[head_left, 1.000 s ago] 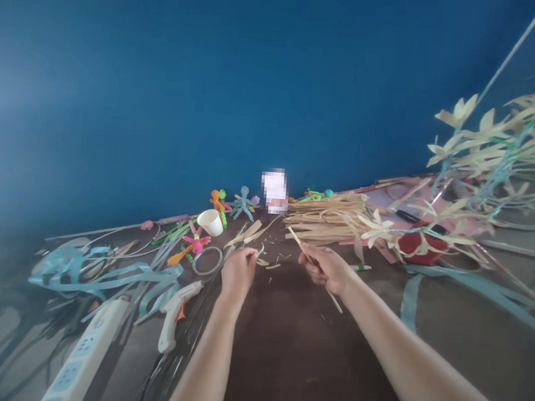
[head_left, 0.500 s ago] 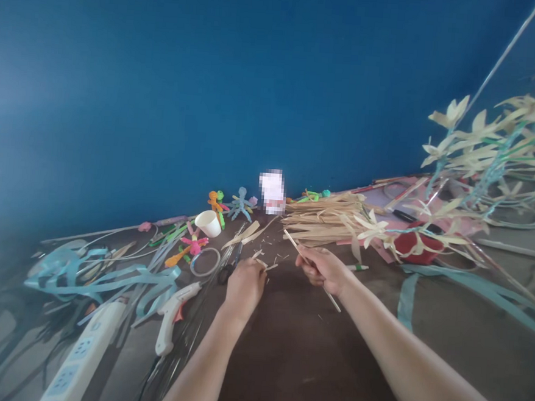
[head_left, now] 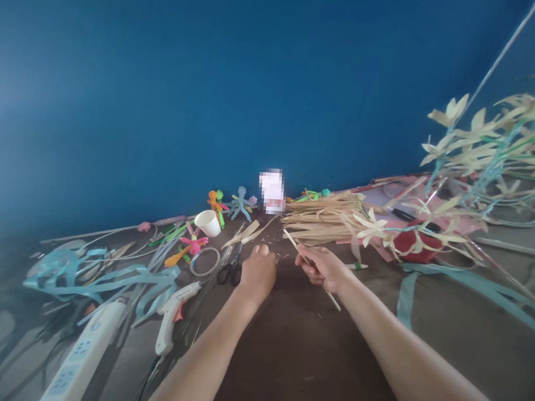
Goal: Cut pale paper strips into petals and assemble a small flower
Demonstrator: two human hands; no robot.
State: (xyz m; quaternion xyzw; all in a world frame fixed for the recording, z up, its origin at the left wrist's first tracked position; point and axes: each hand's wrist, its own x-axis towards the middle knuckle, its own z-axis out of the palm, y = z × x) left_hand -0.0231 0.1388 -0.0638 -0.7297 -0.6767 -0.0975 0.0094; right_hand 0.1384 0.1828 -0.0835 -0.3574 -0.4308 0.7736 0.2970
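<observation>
My right hand [head_left: 321,268] is closed around a thin pale stick [head_left: 334,300], whose upper end points up and left toward the dry husk strips. Over the middle of the dark table, my left hand [head_left: 259,272] has its fingers curled down, and whatever lies under them is hidden. Small pale scraps [head_left: 282,256] lie just to the right of it. Black-handled scissors [head_left: 229,273] rest close on its left. Beyond it are loose pale husk pieces [head_left: 249,232]. The bundle of dry husk strips [head_left: 325,217] lies behind my right hand.
On the left are a glue gun [head_left: 170,316], a white power strip [head_left: 83,352], a tape ring [head_left: 205,262], a white cup [head_left: 208,222] and blue ribbon [head_left: 106,279]. Pale husk flowers [head_left: 505,138] spread at the right, above a red object [head_left: 415,242].
My left hand has moved right, uncovering more of the scissors and covering some of the scraps. My right hand with the stick has stayed nearly still.
</observation>
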